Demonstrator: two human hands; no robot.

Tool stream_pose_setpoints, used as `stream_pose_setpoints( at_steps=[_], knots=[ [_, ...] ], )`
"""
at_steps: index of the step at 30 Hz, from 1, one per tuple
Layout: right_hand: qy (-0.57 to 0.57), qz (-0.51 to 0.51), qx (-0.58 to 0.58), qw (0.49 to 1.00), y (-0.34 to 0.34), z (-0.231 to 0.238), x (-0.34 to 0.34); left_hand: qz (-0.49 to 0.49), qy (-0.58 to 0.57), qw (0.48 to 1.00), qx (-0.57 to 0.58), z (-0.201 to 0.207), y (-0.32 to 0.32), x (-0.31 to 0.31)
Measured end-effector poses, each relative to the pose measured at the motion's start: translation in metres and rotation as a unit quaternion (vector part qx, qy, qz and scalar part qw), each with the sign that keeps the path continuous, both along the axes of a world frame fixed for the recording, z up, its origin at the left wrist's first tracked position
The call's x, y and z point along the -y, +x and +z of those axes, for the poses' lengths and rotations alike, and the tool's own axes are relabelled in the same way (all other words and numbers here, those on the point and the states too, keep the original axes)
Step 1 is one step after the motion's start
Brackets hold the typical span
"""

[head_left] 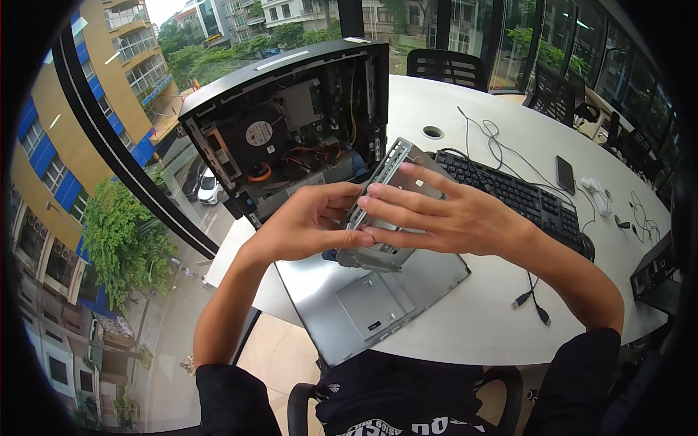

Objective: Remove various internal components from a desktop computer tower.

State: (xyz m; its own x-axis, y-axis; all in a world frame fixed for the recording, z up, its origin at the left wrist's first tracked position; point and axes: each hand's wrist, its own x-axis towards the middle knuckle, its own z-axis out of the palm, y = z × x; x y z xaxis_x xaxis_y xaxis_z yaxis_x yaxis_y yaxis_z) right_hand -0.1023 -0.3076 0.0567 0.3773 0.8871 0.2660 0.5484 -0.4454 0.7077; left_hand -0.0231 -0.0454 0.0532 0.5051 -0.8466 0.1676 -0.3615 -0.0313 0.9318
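Above the table, both my hands hold a grey metal drive cage [374, 259] with slotted edges, tilted. My left hand [297, 224] grips its left side, with the thumb along the near edge and the other fingers partly hidden behind it. The fingers of my right hand [462, 218] press across its top and right side. Just beyond stands an opened black desktop computer case [299, 107], its fan [258, 134], wires and boards showing. Beneath the cage lies a flat silver metal side panel [427, 294], reaching past the table's near edge.
To the right lies a black keyboard [520, 195], partly behind my right hand. A phone [565, 174], a white cable bundle [598, 196] and loose USB plugs [534, 305] are on the white table [465, 341]. A black device [658, 276] stands far right. Windows border the left.
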Motion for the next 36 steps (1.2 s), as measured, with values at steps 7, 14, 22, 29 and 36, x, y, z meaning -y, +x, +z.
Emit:
stream_pose_setpoints(
  at_steps=[7, 14, 22, 29, 36],
  knots=[
    [0.063, -0.079, -0.031, 0.994, -0.014, -0.014, -0.018, 0.045, -0.031, 0.996, -0.074, -0.023, 0.011, -0.019],
    [0.553, 0.083, -0.327, 0.762, -0.046, -0.015, -0.047, 0.161, -0.229, 0.953, -0.118, -0.034, -0.005, 0.007],
    [0.834, 0.110, -0.499, 0.209, -0.002, -0.010, -0.078, 0.241, -0.300, 0.917, -0.105, -0.053, 0.000, 0.025],
    [0.838, 0.164, -0.508, 0.116, 0.028, -0.009, -0.081, 0.238, -0.285, 0.923, -0.099, -0.053, 0.005, 0.029],
    [0.871, 0.183, -0.454, 0.035, 0.061, 0.002, -0.090, 0.354, -0.149, 0.915, 0.123, -0.021, 0.009, 0.010]
  ],
)
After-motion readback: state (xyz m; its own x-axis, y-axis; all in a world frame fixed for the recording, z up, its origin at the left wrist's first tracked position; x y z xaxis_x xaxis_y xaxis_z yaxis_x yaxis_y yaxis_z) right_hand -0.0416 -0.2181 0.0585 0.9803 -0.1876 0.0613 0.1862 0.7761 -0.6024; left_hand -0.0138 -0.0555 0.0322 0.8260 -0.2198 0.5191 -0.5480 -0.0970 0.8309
